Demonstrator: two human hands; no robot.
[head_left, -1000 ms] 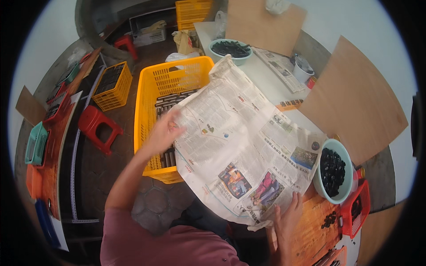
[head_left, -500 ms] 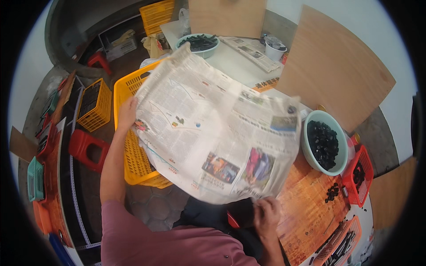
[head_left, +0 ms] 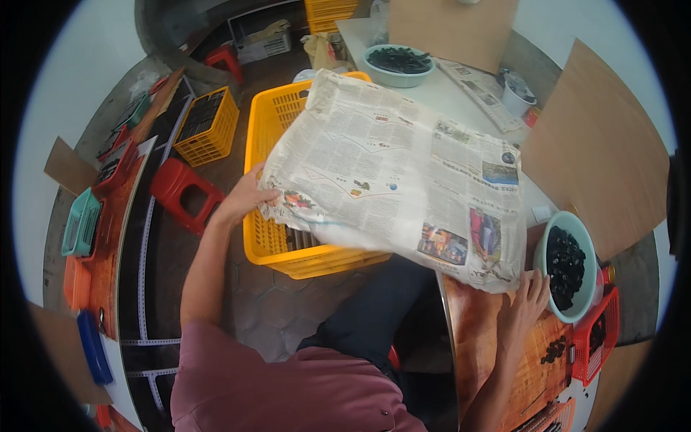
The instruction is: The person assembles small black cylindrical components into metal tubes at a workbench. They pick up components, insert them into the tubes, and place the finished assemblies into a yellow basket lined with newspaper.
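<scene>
A wide sheet of printed newspaper (head_left: 374, 165) is spread out in front of me, over the right part of a yellow plastic crate (head_left: 268, 144) and the near part of the table. My left hand (head_left: 248, 196) grips its left edge, thumb on top and fingers hidden beneath. At the lower right corner is my right hand (head_left: 527, 299), its fingertips closed on the paper's edge. Just right of that hand stands a pale green bowl (head_left: 545, 252) of small black pieces (head_left: 566, 268). Below the sheet, some long pieces show inside the crate.
On the white table are a bowl of dark strips (head_left: 399, 61), folded newspaper (head_left: 479, 93) and a white bucket (head_left: 515, 101). A red basket (head_left: 601, 335) and loose black pieces (head_left: 554, 351) lie at right. A red stool (head_left: 183, 194) and another yellow crate (head_left: 209, 129) stand left.
The newspaper has been lowered and lies flatter across the crate and table. My right hand has moved up and right with its corner, and the view has shifted left.
</scene>
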